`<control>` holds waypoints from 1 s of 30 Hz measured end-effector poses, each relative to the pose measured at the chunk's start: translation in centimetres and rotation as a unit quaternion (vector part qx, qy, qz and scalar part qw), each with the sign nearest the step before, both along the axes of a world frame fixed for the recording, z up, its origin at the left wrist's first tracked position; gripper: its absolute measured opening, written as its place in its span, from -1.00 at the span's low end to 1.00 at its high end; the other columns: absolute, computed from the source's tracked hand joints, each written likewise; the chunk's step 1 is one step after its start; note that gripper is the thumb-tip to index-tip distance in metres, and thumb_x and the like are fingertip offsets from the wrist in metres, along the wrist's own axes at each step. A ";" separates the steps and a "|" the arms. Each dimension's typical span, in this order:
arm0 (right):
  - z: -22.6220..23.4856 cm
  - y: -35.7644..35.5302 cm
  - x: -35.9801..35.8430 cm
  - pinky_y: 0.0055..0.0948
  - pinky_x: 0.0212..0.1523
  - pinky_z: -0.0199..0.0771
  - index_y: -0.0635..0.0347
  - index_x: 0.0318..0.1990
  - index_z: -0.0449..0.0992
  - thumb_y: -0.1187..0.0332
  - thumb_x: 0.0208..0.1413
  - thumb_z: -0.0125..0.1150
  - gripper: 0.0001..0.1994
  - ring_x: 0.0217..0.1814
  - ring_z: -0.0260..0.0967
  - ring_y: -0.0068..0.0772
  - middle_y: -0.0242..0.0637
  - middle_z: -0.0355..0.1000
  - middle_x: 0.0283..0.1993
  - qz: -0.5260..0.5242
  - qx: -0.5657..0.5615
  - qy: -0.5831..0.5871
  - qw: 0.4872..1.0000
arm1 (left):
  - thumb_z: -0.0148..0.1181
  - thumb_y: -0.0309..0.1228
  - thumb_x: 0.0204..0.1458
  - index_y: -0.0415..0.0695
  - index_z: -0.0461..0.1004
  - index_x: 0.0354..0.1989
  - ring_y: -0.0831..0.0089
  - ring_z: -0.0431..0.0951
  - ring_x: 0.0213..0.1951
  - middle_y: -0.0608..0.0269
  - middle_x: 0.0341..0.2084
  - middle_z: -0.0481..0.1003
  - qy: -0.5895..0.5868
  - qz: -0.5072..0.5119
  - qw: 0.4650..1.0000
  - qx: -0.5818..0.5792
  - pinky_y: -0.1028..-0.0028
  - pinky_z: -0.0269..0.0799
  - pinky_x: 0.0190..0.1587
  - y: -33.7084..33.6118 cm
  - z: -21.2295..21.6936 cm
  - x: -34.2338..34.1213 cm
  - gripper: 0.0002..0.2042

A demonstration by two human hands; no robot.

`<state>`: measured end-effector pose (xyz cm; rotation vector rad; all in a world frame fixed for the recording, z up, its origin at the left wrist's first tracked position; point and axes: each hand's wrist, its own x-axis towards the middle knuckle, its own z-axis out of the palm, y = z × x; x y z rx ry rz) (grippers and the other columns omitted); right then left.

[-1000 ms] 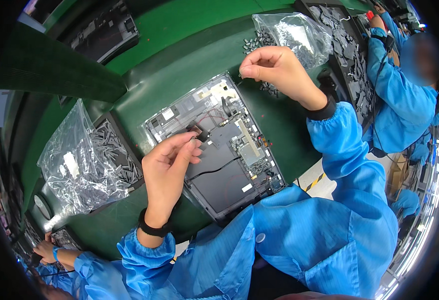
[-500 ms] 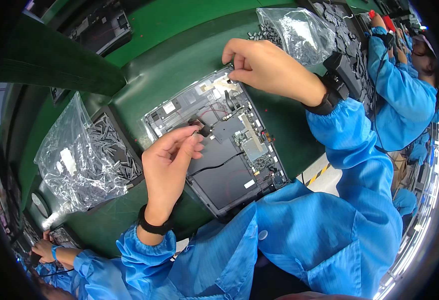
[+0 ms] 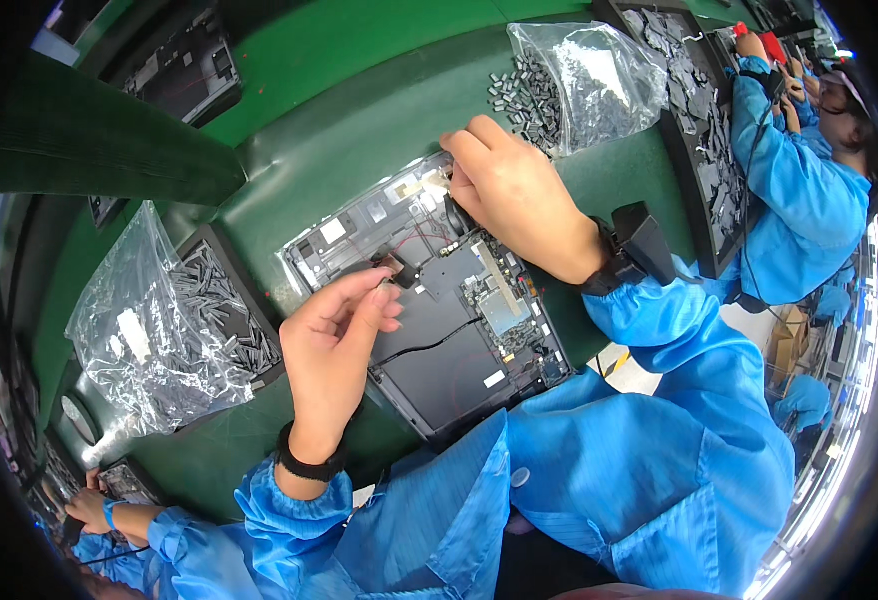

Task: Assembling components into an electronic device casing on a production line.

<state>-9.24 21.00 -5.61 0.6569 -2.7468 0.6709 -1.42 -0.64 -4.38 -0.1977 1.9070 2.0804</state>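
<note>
A dark grey laptop-like casing (image 3: 429, 375) lies opened before me, with a circuit board (image 3: 504, 310), a black cable (image 3: 429, 347) and thin red wires showing. Over its middle, my left hand (image 3: 331, 325) is closed in a pinch of thumb and fingertips. What it pinches is small and mostly hidden, close to a dark flap (image 3: 404, 272) on the casing. At the far right corner of the casing, my right hand (image 3: 519, 205) has its fingers curled down and pressed together. Its fingertips and anything in them are hidden.
Left of the casing, a clear plastic bag (image 3: 139, 340) and small dark strips (image 3: 219, 290) fill a black tray. Beyond my right hand lie small dark cylinders (image 3: 529, 105) with another clear bag (image 3: 599, 80). A tray of dark flat pieces (image 3: 704, 130) stands near a co-worker in blue (image 3: 799, 190).
My right hand has come nearer and turned, now covering more of the casing's right edge. The left hand keeps its pinch over the same spot. The whole view has shifted slightly.
</note>
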 end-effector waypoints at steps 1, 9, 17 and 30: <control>0.1 0.1 -0.1 -0.14 -0.36 0.50 0.28 -0.41 0.31 0.55 -0.11 0.18 -0.85 -0.35 0.41 0.06 -0.05 0.29 -0.37 0.000 0.000 0.001 1.000 | 0.15 -0.56 0.15 -0.35 0.52 -0.08 0.50 0.59 -0.32 0.12 -0.31 0.59 -0.004 -0.002 1.000 0.007 0.53 0.55 -0.27 -0.1 0.0 0.0 -0.80; 0.0 0.6 0.1 -0.18 -0.35 0.48 0.32 -0.15 0.48 0.56 -0.04 0.17 -0.76 -0.39 0.40 0.00 -0.10 0.32 -0.36 0.001 -0.011 0.005 1.000 | 0.13 -0.51 0.18 -0.38 0.51 -0.09 0.45 0.59 -0.33 0.08 -0.33 0.58 0.005 -0.001 1.000 -0.001 0.51 0.55 -0.27 0.0 0.0 0.0 -0.80; 0.4 -1.1 0.6 -0.25 -0.31 0.54 0.33 -0.39 0.38 0.60 -0.14 0.14 -0.89 -0.30 0.44 -0.06 -0.10 0.34 -0.34 -0.032 0.097 0.034 0.994 | 0.11 -0.53 0.19 -0.39 0.49 -0.03 0.44 0.59 -0.31 0.06 -0.29 0.58 0.033 0.007 0.999 0.006 0.50 0.55 -0.25 0.0 -0.5 0.0 -0.77; 0.2 -0.7 0.2 -0.20 -0.28 0.50 0.33 -0.36 0.41 0.59 -0.09 0.09 -0.91 -0.30 0.43 0.00 -0.06 0.34 -0.35 -0.032 0.047 0.020 0.998 | 0.10 -0.57 0.17 -0.35 0.44 0.02 0.47 0.60 -0.33 0.07 -0.28 0.59 0.031 -0.004 0.999 0.035 0.53 0.55 -0.27 -0.1 -0.5 -0.4 -0.74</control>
